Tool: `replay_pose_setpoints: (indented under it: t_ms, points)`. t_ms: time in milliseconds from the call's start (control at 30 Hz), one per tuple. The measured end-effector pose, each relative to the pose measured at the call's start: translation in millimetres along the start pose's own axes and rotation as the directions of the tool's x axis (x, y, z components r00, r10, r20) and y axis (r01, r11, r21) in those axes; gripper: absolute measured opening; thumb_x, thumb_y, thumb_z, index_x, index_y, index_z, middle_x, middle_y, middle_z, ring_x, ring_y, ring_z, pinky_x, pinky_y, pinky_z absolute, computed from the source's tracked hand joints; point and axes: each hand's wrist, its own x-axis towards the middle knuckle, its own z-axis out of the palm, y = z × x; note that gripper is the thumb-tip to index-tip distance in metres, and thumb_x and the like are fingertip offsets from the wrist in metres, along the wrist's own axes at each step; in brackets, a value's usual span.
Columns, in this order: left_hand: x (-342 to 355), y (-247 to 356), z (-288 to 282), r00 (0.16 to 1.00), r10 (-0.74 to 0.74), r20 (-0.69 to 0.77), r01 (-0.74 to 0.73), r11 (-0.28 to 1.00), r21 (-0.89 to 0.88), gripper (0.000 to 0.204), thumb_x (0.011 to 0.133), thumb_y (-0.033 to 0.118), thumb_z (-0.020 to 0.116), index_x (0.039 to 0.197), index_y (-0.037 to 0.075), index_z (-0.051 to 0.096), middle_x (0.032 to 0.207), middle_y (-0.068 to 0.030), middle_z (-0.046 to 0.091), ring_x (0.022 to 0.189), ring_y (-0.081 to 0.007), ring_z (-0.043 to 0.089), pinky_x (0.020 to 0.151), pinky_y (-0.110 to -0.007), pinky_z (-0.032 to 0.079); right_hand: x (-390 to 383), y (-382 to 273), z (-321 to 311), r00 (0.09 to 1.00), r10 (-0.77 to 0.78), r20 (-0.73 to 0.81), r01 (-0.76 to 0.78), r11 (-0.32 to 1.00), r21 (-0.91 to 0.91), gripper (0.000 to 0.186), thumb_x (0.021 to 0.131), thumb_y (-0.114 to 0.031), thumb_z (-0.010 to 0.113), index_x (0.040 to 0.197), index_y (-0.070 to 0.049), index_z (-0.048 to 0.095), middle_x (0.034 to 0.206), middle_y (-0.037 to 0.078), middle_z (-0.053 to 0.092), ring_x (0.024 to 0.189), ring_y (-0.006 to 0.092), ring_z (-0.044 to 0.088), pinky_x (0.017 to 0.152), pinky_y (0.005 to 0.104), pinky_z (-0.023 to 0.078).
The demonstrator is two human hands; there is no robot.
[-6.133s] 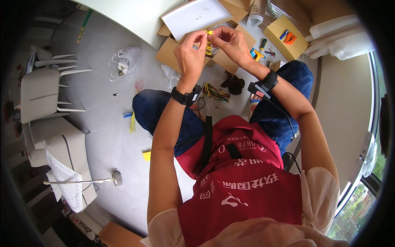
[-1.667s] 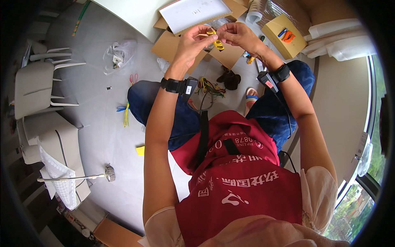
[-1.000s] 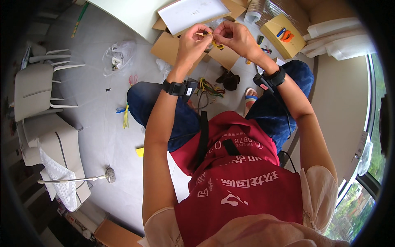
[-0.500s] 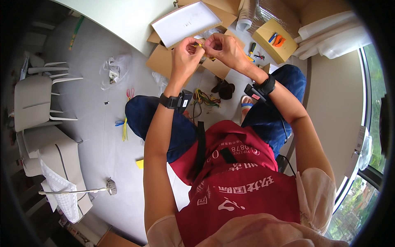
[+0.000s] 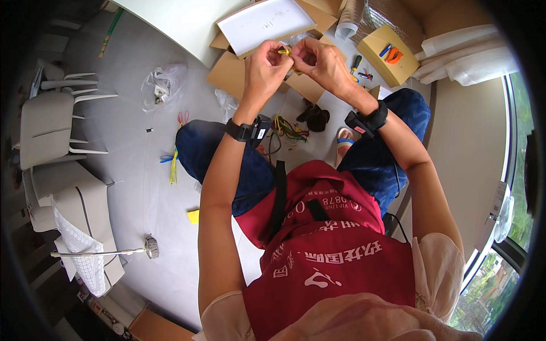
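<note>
I see both hands raised together above the knees: my left hand (image 5: 267, 62) and right hand (image 5: 318, 57) each pinch the small yellow piece (image 5: 282, 51) between them, fingertips closed, its long axis running left-right.

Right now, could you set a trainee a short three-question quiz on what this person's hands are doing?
1. True or false: the left hand and right hand meet at a small yellow piece.
2. What lies on the floor between the knees? A) bundle of coloured wires B) a hammer C) a cup
3. What is strapped on each wrist?

Key: 1 true; 2 A; 3 a black band, like the left wrist band.
</note>
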Motion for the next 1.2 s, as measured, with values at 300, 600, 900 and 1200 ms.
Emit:
replay_pose_setpoints:
  t_ms: [300, 600, 900, 1200]
  points:
    - [2, -6, -1, 1.0, 0.011, 0.009, -0.01, 0.989, -0.15, 0.017, 0.088, 0.008, 0.069, 0.098, -0.006, 0.067, 0.08, -0.0061, 0.07, 0.073, -0.0096, 0.066, 0.068, -0.025, 0.053, 6, 4, -6, 1.0, -0.013, -0.004, 0.013, 1.0, 0.001, 0.021, 0.091, -0.017, 0.072, 0.096, 0.003, 0.067, 0.077, 0.009, 0.071, 0.068, 0.0128, 0.067, 0.066, 0.0291, 0.055]
    - [4, -4, 1, 0.998, 0.066, 0.016, -0.058, 0.95, -0.308, 0.017, 0.093, 0.004, 0.07, 0.106, -0.004, 0.065, 0.091, -0.0069, 0.07, 0.08, -0.0106, 0.066, 0.076, -0.024, 0.055, 15, 18, -23, 0.996, 0.045, 0.074, -0.044, 0.999, -0.017, 0.018, 0.094, -0.014, 0.071, 0.097, 0.003, 0.067, 0.083, 0.004, 0.071, 0.078, 0.0091, 0.067, 0.074, 0.0236, 0.055]
    - [3, 2, -3, 0.999, 0.008, 0.039, -0.001, 0.987, -0.159, 0.012, 0.092, 0.005, 0.072, 0.097, -0.004, 0.066, 0.084, -0.0059, 0.07, 0.075, -0.0084, 0.064, 0.071, -0.023, 0.053, 15, 22, -24, 0.988, 0.083, 0.129, -0.1, 0.986, 0.134, 0.017, 0.095, -0.014, 0.07, 0.098, 0.002, 0.066, 0.083, 0.004, 0.07, 0.079, 0.0079, 0.066, 0.075, 0.0225, 0.053]
    - [1, 7, -8, 0.988, 0.126, 0.087, -0.133, 0.988, 0.078, 0.008, 0.093, 0.002, 0.067, 0.099, -0.002, 0.063, 0.082, -0.0021, 0.067, 0.072, -0.008, 0.061, 0.069, -0.024, 0.05, 12, 13, -28, 0.989, 0.104, 0.102, -0.104, 0.995, -0.005, 0.01, 0.087, -0.008, 0.069, 0.094, -0.001, 0.071, 0.082, 0.006, 0.073, 0.075, 0.0108, 0.068, 0.072, 0.0265, 0.055]
